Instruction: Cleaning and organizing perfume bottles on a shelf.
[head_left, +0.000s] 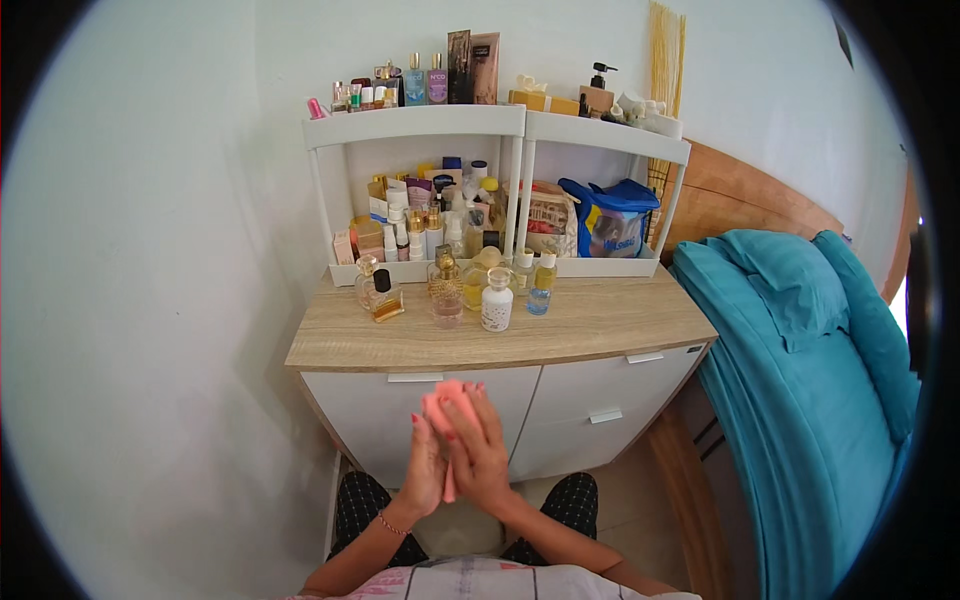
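Observation:
Between my two hands is a folded coral-pink cloth (450, 399), held up before the white front of a cabinet. My left hand (426, 465) presses it from the left, thumb upright, with a braided bracelet at the wrist. My right hand (480, 450) wraps over it from the right, fingers laid across its face. A strip of the cloth hangs down between the palms. Beyond the hands, several perfume bottles stand on the wood-look cabinet top (525, 345). Among them are a black-capped amber bottle (387, 300), a white speckled bottle (496, 307) and a blue-and-yellow bottle (541, 289).
Two white shelf racks (420, 124) stand at the back of the cabinet, packed with cosmetics. A blue wash bag (611, 221) fills part of the right one. On the right is a bed with teal bedding (802, 420); a pale wall (165, 300) borders the left.

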